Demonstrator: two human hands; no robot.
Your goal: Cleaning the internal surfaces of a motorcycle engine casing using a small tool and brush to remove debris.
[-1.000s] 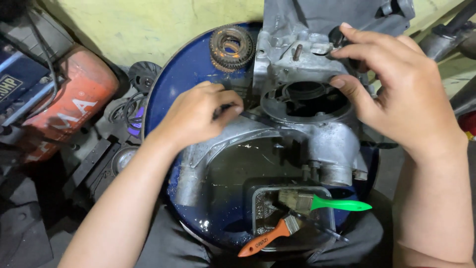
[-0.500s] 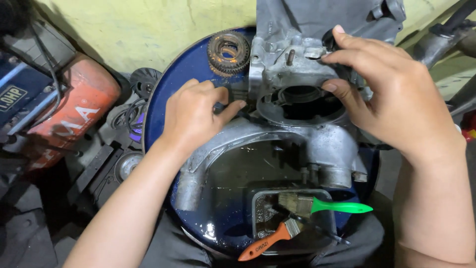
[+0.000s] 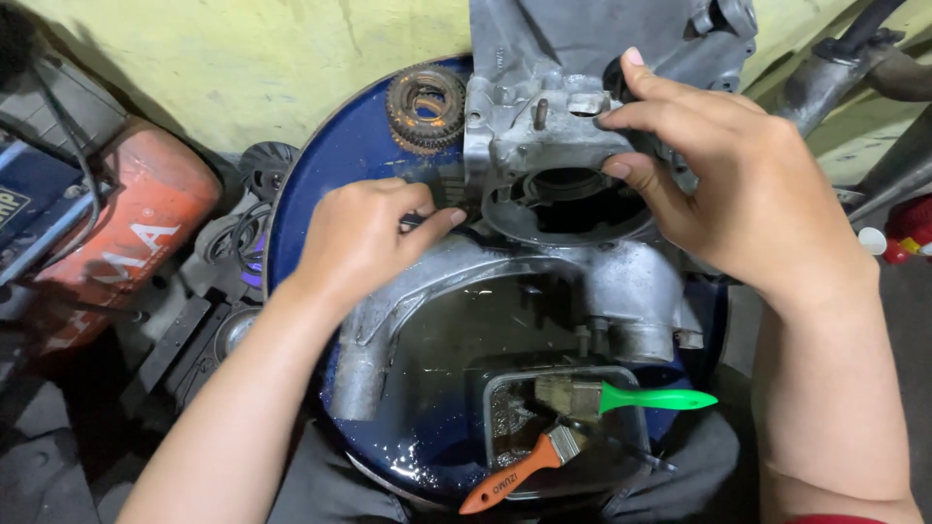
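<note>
Stained yellow wall (image 3: 243, 68) behind, dark cluttered floor (image 3: 58, 456) at left.

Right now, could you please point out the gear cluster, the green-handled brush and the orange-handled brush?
gear cluster (image 3: 425, 107), head view, on its toothed ring.
green-handled brush (image 3: 652, 399), head view, on the middle of its handle.
orange-handled brush (image 3: 505, 479), head view, on its handle.

Place: we take this for a motor repair workshop.
Work surface: an oily blue drum lid (image 3: 320, 165).
Signs: grey engine casing (image 3: 544, 126), worn gear (image 3: 425, 105), greasy brushes (image 3: 621, 398) in a tray (image 3: 497, 408).
</note>
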